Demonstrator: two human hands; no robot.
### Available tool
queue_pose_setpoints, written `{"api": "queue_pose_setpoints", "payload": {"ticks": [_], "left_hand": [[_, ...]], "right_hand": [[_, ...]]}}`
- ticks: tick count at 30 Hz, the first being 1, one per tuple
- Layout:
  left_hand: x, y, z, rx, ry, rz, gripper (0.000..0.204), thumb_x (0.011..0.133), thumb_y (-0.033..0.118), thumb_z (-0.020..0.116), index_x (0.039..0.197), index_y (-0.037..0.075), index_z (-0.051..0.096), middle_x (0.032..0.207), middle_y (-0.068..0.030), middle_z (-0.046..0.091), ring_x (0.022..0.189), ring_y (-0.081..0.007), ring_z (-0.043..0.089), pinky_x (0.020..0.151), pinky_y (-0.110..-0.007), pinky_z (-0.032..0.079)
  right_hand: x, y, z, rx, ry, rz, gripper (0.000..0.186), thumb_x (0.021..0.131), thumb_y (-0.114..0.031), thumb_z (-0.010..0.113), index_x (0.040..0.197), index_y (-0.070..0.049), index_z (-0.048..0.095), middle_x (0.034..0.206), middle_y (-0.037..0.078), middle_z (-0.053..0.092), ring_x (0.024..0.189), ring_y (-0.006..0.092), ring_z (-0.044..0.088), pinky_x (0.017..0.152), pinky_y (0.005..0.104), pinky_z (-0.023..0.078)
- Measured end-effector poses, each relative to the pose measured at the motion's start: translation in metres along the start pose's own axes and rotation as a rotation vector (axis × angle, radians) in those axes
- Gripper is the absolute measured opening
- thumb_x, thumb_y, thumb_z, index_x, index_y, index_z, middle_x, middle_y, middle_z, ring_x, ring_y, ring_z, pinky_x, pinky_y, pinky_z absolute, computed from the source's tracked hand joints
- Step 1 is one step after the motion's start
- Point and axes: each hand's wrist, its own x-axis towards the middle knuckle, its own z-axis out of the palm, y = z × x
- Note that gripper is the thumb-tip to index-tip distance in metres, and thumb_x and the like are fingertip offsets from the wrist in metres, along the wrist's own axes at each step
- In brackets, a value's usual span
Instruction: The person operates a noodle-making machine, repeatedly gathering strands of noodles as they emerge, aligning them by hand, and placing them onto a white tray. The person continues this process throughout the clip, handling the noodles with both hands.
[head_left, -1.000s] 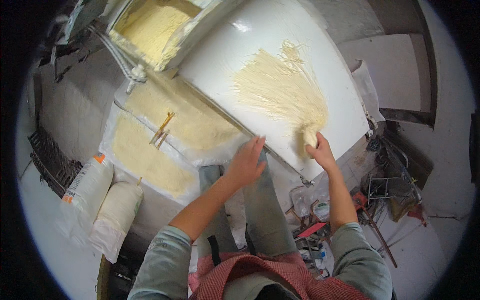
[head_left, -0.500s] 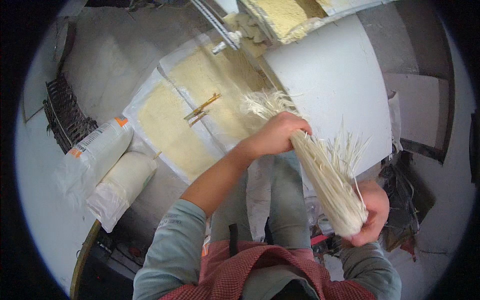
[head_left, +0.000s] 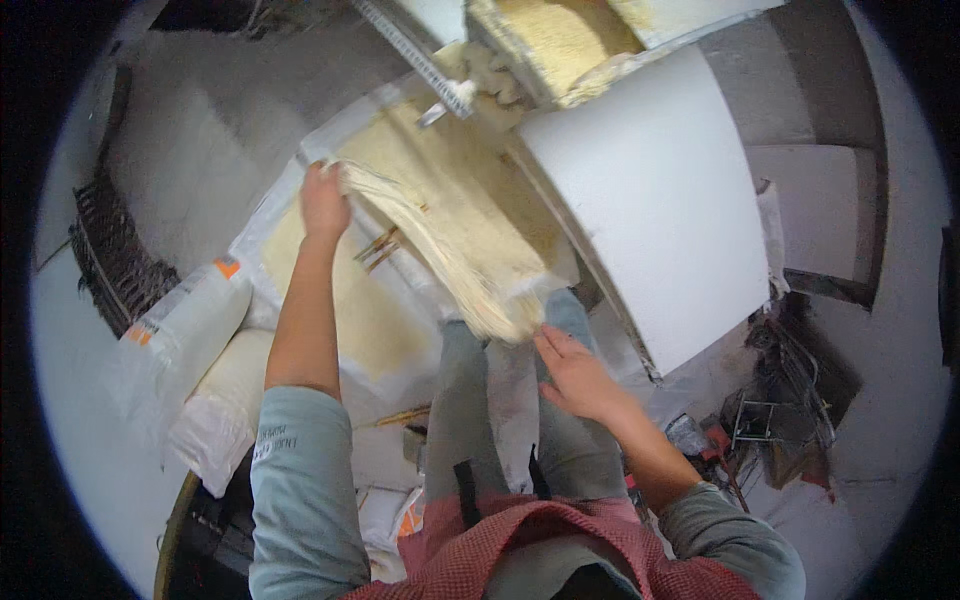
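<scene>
My left hand [head_left: 324, 200] is stretched forward and grips one end of a long bundle of pale yellow noodle strands [head_left: 440, 250]. The bundle slants down to the right over a white sheet [head_left: 270, 225] on the floor that is covered with yellow strands. Its thick lower end hangs just above my right hand [head_left: 570, 368], which is spread open below it, close to the end of the bundle. Whether the fingers touch it I cannot tell. A bare white board [head_left: 655, 200] slopes at my right.
A tray of yellow material [head_left: 560, 40] stands at the top behind the board. Two filled white sacks [head_left: 200, 350] lie at the left by a dark metal grate [head_left: 105, 260]. Brown sticks [head_left: 378, 245] rest on the sheet. Wire racks and clutter [head_left: 770, 410] sit at the right.
The bundle has come off the white board and swung left over the floor sheet. My left hand moved far forward and left with it; my right hand let go and opened.
</scene>
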Motion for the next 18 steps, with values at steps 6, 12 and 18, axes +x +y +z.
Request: {"api": "queue_pose_setpoints", "payload": {"ticks": [6, 12, 18], "left_hand": [[-0.02, 0.038, 0.035, -0.278, -0.168, -0.151, 0.047, 0.077, 0.012, 0.068, 0.121, 0.005, 0.056, 0.133, -0.023, 0.043, 0.122, -0.0382, 0.046, 0.103, -0.041, 0.039], [-0.059, 0.133, 0.056, -0.442, -0.291, -0.084, 0.054, 0.08, 0.011, 0.065, 0.129, 0.0, 0.047, 0.135, -0.0266, 0.039, 0.125, -0.0401, 0.042, 0.105, -0.041, 0.037], [-0.037, 0.237, 0.044, -0.589, -0.168, 0.063, 0.07, 0.081, 0.013, 0.065, 0.139, -0.005, 0.031, 0.143, -0.0305, 0.031, 0.131, -0.0441, 0.033, 0.11, -0.045, 0.029]], "right_hand": [[-0.028, 0.11, -0.002, 0.137, -0.015, 0.34, 0.05, 0.085, -0.019, 0.061, 0.13, -0.001, 0.047, 0.125, 0.024, 0.052, 0.115, 0.0379, 0.052, 0.098, 0.042, 0.043], [-0.042, 0.267, -0.062, 0.123, 0.718, 0.683, 0.06, 0.081, -0.026, 0.07, 0.129, 0.004, 0.048, 0.124, 0.022, 0.053, 0.109, 0.0307, 0.055, 0.09, 0.0366, 0.047], [0.014, 0.341, -0.175, -0.105, 1.095, 0.736, 0.086, 0.076, -0.038, 0.075, 0.136, 0.009, 0.035, 0.143, 0.032, 0.032, 0.135, 0.0418, 0.028, 0.112, 0.047, 0.024]]}}
